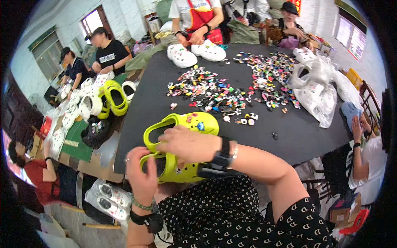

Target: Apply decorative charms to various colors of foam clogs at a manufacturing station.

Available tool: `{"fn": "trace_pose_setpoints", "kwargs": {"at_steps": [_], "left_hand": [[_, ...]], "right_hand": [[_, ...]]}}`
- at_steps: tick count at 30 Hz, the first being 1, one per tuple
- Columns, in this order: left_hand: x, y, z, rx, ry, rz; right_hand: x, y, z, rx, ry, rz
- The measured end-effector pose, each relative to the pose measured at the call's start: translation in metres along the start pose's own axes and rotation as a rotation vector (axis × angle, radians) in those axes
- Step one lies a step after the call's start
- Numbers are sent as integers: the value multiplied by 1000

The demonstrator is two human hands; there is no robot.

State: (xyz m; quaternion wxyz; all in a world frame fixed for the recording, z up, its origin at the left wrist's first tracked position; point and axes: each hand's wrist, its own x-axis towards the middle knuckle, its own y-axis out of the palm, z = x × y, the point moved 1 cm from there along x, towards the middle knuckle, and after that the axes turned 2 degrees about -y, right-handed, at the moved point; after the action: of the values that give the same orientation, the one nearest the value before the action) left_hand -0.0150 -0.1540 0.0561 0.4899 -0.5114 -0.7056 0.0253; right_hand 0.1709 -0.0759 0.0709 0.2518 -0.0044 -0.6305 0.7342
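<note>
Two lime-green clogs lie side by side at the near edge of the black table. The farther clog (206, 120) carries a reddish charm and a blue charm on its toe. Part of the nearer clog (186, 172) is covered by my hands and wrist gear; a small pale charm shows near its opening. My left hand (141, 168) grips the nearer clog's heel end, thumb along the rim. My right hand (184, 144) reaches across both clogs with bent fingers on the rims where they meet; its fingertips are partly hidden.
Loose colourful shoe charms (219, 93) lie in heaps across the table. White clogs (182, 56) stand at the far edge before a person in a red apron. Plastic-bagged clogs (316, 99) lie at right. More lime clogs (115, 98) and white ones crowd the left table, with people around.
</note>
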Motion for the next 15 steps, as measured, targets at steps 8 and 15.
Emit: {"fn": "trace_pose_setpoints", "kwargs": {"at_steps": [8,15], "left_hand": [[-17,14,20,-142,-365,387],[2,35,13,-548,-648,679]], "right_hand": [[-81,-19,-7,124,314,-377],[-127,33,20,219,491,-408]]}}
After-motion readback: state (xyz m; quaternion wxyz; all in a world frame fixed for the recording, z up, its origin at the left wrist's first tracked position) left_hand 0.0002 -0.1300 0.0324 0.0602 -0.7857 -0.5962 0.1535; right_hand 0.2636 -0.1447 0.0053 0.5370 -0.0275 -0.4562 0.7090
